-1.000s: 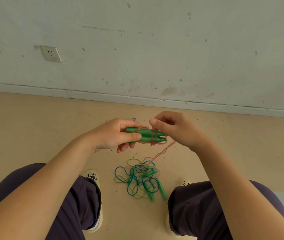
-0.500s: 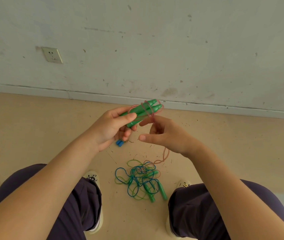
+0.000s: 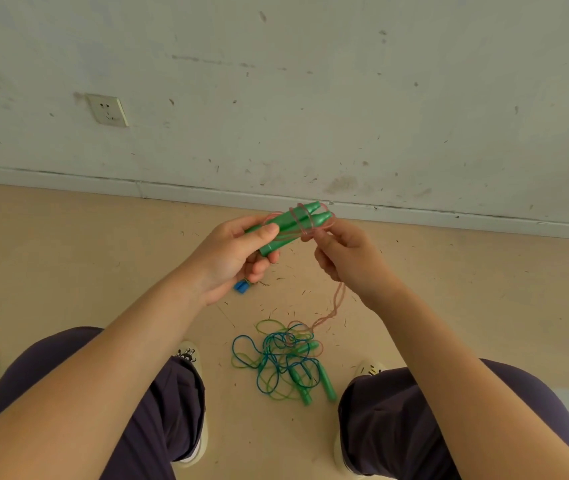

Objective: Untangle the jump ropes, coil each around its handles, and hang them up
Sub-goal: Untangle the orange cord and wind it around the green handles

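Above the tan floor [image 3: 68,271], close to the scuffed white wall [image 3: 311,98], the left hand [image 3: 231,258] grips two smooth, tapered green plastic handles [image 3: 293,223] side by side, thumb pressed across them; thin translucent pink rope [image 3: 338,303] loops around their pointed ends; the right hand [image 3: 349,261] pinches that rope just beside the tips, and a twisted strand trails down to the floor; between the shoes lies a tangled pile [image 3: 283,362] of blue and green cords with more green handles; a small blue piece [image 3: 241,286] shows just below the left hand's fingers.
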`<action>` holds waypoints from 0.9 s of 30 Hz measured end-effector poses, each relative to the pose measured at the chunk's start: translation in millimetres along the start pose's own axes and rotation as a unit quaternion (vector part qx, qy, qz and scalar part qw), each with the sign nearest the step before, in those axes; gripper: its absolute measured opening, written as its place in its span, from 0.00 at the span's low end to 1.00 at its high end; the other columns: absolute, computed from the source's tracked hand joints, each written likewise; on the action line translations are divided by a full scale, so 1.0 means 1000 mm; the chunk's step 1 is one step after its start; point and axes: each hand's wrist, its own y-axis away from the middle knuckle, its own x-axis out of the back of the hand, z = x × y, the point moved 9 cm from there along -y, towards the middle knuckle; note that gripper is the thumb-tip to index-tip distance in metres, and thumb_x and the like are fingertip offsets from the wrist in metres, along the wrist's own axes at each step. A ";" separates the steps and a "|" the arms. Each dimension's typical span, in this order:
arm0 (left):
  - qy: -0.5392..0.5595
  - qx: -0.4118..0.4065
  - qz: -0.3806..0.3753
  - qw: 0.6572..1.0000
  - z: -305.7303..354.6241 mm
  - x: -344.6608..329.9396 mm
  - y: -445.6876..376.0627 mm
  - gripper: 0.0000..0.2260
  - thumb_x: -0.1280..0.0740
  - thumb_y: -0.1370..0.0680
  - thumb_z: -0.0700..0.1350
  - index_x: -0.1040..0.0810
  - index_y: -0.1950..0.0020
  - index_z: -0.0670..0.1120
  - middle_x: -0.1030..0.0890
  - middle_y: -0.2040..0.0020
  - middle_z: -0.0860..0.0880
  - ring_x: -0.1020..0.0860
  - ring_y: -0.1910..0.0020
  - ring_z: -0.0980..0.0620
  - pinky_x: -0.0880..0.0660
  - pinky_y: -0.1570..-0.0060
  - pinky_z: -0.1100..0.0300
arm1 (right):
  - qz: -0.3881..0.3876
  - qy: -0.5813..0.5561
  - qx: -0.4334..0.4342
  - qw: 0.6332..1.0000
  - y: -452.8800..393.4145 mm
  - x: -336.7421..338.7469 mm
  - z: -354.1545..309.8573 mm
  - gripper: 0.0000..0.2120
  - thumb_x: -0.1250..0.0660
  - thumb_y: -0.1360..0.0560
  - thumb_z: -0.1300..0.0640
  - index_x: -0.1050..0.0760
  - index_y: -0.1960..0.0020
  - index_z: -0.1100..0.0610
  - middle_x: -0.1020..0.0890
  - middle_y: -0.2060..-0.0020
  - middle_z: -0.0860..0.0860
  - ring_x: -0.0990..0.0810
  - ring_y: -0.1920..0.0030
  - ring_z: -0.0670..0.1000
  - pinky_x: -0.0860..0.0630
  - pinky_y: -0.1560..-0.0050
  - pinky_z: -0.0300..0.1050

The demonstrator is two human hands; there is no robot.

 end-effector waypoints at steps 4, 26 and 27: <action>0.018 -0.007 0.028 0.999 -0.005 0.001 -0.001 0.12 0.37 0.18 0.42 0.23 0.36 0.43 0.23 0.67 0.45 0.31 0.75 0.54 0.33 0.75 0.63 | 0.015 0.015 -0.003 1.000 0.001 -0.005 0.005 0.11 0.39 0.18 0.59 0.19 0.54 0.55 0.19 0.66 0.52 0.27 0.72 0.48 0.31 0.70 0.41; -0.251 -0.041 0.195 0.947 -0.001 0.032 -0.009 0.11 0.35 0.19 0.44 0.22 0.37 0.50 0.20 0.67 0.49 0.27 0.76 0.56 0.29 0.71 0.60 | -0.074 0.077 -0.018 0.994 0.012 -0.024 -0.005 0.12 0.37 0.19 0.55 0.22 0.58 0.58 0.22 0.72 0.50 0.25 0.74 0.48 0.27 0.67 0.41; -0.271 -0.021 0.169 0.947 -0.006 0.029 -0.010 0.11 0.35 0.19 0.44 0.22 0.37 0.50 0.20 0.67 0.49 0.27 0.76 0.55 0.29 0.71 0.60 | -0.077 0.082 -0.010 0.994 0.013 -0.024 -0.008 0.12 0.37 0.19 0.55 0.22 0.59 0.58 0.23 0.73 0.49 0.26 0.74 0.48 0.28 0.68 0.40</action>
